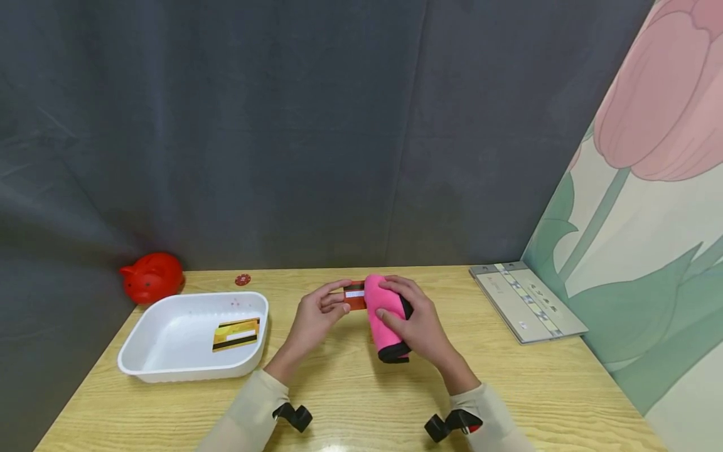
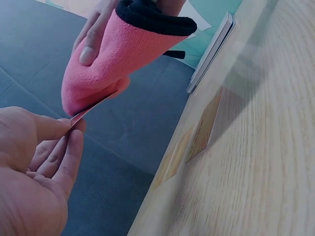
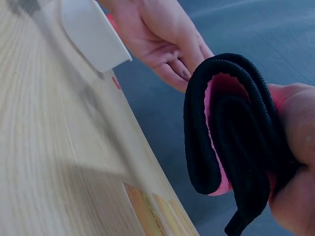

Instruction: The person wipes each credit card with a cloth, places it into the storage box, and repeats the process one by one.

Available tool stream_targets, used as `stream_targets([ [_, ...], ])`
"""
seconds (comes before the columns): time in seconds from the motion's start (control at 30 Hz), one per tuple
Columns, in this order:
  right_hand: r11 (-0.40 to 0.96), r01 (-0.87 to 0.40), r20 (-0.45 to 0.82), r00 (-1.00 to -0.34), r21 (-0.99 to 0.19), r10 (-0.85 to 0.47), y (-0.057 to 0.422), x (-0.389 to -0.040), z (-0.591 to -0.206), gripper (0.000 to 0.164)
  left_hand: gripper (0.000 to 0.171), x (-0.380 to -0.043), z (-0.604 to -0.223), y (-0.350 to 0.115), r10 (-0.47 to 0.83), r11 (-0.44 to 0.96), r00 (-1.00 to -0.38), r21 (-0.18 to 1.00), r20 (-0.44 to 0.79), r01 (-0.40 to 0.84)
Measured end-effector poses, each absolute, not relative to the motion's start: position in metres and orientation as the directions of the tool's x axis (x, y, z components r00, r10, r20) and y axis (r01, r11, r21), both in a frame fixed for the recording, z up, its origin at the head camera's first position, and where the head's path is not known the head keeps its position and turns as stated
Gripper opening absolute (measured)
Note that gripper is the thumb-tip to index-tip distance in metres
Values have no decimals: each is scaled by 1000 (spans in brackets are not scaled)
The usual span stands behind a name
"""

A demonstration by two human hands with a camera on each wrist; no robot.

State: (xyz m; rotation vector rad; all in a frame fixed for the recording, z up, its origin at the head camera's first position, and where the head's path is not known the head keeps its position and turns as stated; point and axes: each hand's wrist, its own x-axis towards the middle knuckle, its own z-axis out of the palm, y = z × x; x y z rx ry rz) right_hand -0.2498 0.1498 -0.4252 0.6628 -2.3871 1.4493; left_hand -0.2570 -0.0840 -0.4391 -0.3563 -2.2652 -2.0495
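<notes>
Between thumb and fingers, my left hand (image 1: pixel 315 319) pinches a red card (image 1: pixel 355 302) with a dark stripe and a white strip. A folded pink cloth (image 1: pixel 380 317) with black edging is gripped in my right hand (image 1: pixel 422 321). The cloth lies against the card's right part and hides it in the head view. Both are held above the wooden table, as the left wrist view shows. Below them lie gold-coloured cards (image 2: pixel 206 125), mostly hidden behind the cloth from the head camera.
At the left stands a white tray (image 1: pixel 198 376) with gold cards (image 1: pixel 236 334) inside. Behind it are a red piggy bank (image 1: pixel 152 279) and a small red chip (image 1: pixel 243 279). A grey ring-bound booklet (image 1: pixel 525 301) lies at the right, beside the flower-patterned wall.
</notes>
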Motion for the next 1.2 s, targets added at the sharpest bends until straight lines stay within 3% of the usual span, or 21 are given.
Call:
stream_targets([
  [0.6, 372, -581, 474, -811, -724, -342, 131, -239, -427, 46, 45, -256, -439, -79, 135, 64, -965, 970, 226, 237],
  [1.2, 414, -490, 446, -871, -767, -206, 154, -253, -429, 49, 45, -253, -438, -81, 164, 86, -963, 970, 213, 229],
])
